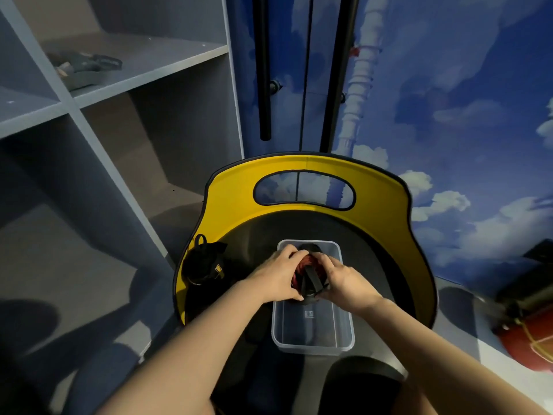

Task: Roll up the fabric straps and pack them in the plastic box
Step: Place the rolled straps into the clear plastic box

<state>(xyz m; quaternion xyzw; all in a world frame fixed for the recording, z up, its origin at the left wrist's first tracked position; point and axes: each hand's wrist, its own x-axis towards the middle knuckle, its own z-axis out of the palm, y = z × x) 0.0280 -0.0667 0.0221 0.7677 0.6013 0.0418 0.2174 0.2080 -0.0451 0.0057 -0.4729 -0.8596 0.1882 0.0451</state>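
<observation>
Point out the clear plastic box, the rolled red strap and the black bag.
clear plastic box point(314, 347), head view, near rim
rolled red fabric strap point(300, 269), head view, coiled side
black drawstring bag point(201, 266), head view, body

A red strap roll point(302, 269) with a black band across it sits above the far half of the clear plastic box point(312, 327), whose near half lies bare.

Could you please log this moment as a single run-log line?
left hand: grips rolled strap | right hand: grips same roll | roll: above plastic box | box: on yellow chair | black bag: left of box
</observation>
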